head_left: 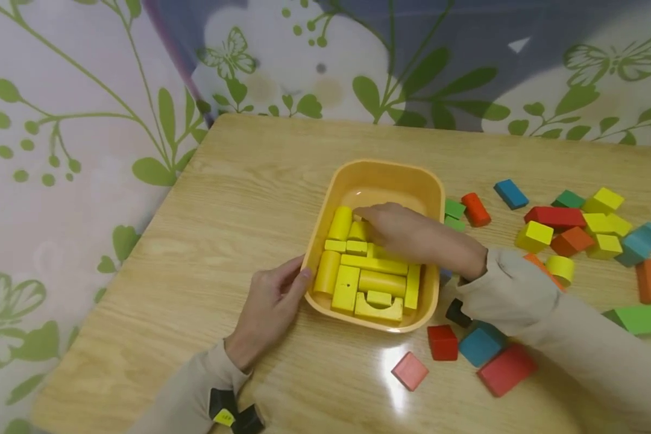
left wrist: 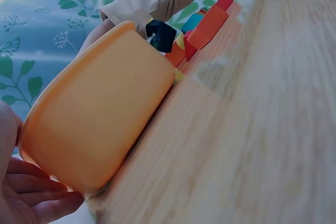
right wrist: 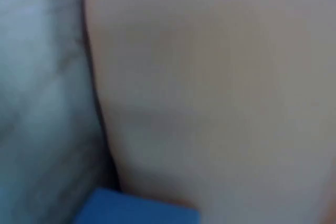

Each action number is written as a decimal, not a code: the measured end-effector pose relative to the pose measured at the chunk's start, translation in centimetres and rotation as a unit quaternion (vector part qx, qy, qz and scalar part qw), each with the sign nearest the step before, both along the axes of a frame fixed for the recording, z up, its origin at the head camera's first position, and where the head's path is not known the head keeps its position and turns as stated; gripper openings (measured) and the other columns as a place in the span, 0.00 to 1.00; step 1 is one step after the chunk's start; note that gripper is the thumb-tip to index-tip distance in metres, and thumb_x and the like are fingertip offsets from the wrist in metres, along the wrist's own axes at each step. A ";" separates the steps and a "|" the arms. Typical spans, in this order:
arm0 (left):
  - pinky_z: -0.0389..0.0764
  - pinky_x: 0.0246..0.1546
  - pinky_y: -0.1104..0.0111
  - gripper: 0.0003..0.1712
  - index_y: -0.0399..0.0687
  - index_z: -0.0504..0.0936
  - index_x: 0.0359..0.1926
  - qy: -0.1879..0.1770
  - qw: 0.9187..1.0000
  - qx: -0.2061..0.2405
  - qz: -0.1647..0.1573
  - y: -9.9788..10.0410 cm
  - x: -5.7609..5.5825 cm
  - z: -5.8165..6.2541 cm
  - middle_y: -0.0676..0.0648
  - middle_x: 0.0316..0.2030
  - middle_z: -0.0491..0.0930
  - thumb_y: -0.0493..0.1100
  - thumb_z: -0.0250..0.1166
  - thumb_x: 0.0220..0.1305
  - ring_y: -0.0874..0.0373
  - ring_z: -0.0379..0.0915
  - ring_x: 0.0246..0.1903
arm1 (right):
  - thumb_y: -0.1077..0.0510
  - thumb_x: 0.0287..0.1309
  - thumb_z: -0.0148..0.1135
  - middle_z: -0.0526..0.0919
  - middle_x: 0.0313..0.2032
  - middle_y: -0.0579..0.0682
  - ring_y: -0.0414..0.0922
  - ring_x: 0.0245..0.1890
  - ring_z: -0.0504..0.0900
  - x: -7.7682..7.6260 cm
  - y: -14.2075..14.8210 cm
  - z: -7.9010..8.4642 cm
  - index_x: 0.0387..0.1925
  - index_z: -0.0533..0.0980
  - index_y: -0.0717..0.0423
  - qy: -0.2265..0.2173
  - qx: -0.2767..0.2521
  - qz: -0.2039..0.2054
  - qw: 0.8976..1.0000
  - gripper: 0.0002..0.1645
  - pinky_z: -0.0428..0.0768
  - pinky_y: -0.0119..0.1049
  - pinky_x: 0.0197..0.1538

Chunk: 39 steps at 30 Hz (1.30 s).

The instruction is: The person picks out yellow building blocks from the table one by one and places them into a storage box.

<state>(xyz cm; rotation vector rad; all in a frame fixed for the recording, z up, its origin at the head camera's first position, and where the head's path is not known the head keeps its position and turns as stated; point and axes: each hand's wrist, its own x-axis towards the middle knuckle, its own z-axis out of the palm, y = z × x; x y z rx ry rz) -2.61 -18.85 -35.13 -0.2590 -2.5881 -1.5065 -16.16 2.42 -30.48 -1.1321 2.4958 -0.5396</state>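
Yellow blocks (head_left: 382,282) sit in the orange tub (head_left: 390,181), partly beneath the right hand (head_left: 404,229); whether its fingers pinch one, I cannot tell. The left hand (head_left: 268,307) clamps thumb and fingers on the tub's left wall. Farther right, loose coloured blocks (head_left: 554,216) dot the table (head_left: 239,199).

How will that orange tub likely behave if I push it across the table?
The tub probably slides rather than tips, since it looks wide and its load lies low. Its smooth, glossy wall suggests stiff plastic that may feel slippery. The yellow blocks inside likely add weight, and some could shift toward the free space at its far end.
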 end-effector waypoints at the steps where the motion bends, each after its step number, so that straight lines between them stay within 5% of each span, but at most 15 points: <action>1: 0.81 0.47 0.64 0.20 0.32 0.75 0.59 -0.001 1.000 0.001 -0.001 0.0 0.0 0.0 0.37 0.53 0.79 0.39 0.52 0.72 0.55 0.77 0.52 | 0.66 0.68 0.47 0.80 0.44 0.58 0.50 0.44 0.78 0.1 -0.1 -0.2 0.60 0.68 0.65 -0.007 -0.002 0.003 1.000 0.20 0.78 0.44 0.51; 4: 0.81 0.47 0.65 0.20 0.33 0.75 0.60 -0.004 1.000 0.001 -0.003 0.1 0.0 0.0 0.38 0.53 0.78 0.40 0.52 0.73 0.57 0.77 0.52 | 0.68 0.68 0.48 0.80 0.42 0.56 0.47 0.40 0.78 0.3 -0.2 -0.3 0.61 0.68 0.65 -0.014 -0.007 0.005 1.000 0.21 0.80 0.41 0.48; 14: 0.81 0.47 0.66 0.21 0.32 0.74 0.60 -0.006 1.000 0.003 -0.007 0.1 -0.2 0.3 0.37 0.54 0.78 0.40 0.51 0.73 0.56 0.77 0.52 | 0.63 0.69 0.51 0.69 0.62 0.60 0.54 0.60 0.70 0.6 -0.4 0.5 0.68 0.63 0.57 0.018 -0.023 -0.015 0.999 0.27 0.71 0.50 0.63; 18: 0.81 0.47 0.65 0.21 0.32 0.74 0.60 -0.006 1.000 0.005 -0.004 0.1 0.0 0.3 0.37 0.54 0.78 0.40 0.51 0.73 0.55 0.77 0.52 | 0.60 0.70 0.50 0.62 0.67 0.60 0.55 0.66 0.63 0.3 -1.2 0.2 0.70 0.61 0.57 -0.010 -0.037 -0.002 0.999 0.29 0.65 0.51 0.67; 23: 0.81 0.47 0.65 0.21 0.32 0.74 0.60 -0.009 1.000 0.008 -0.005 0.1 0.1 0.2 0.37 0.54 0.78 0.40 0.52 0.73 0.55 0.77 0.52 | 0.63 0.68 0.53 0.69 0.63 0.61 0.53 0.61 0.69 0.1 -1.8 -0.6 0.67 0.62 0.66 -0.045 -0.061 0.009 0.997 0.29 0.68 0.48 0.65; 31: 0.81 0.47 0.66 0.21 0.33 0.74 0.60 -0.008 1.000 0.008 -0.005 0.3 0.0 0.1 0.38 0.54 0.78 0.41 0.52 0.73 0.57 0.77 0.52 | 0.63 0.68 0.52 0.72 0.60 0.60 0.54 0.55 0.75 0.4 0.6 0.0 0.67 0.62 0.61 -0.042 -0.072 -0.014 0.996 0.28 0.75 0.49 0.58; 39: 0.80 0.49 0.64 0.21 0.33 0.75 0.60 -0.009 1.000 0.008 0.002 0.2 0.1 0.0 0.38 0.54 0.78 0.40 0.53 0.72 0.56 0.77 0.52 | 0.76 0.59 0.50 0.82 0.44 0.59 0.52 0.44 0.80 2.1 3.0 1.7 0.61 0.69 0.64 -0.022 0.018 -0.032 0.999 0.27 0.83 0.45 0.46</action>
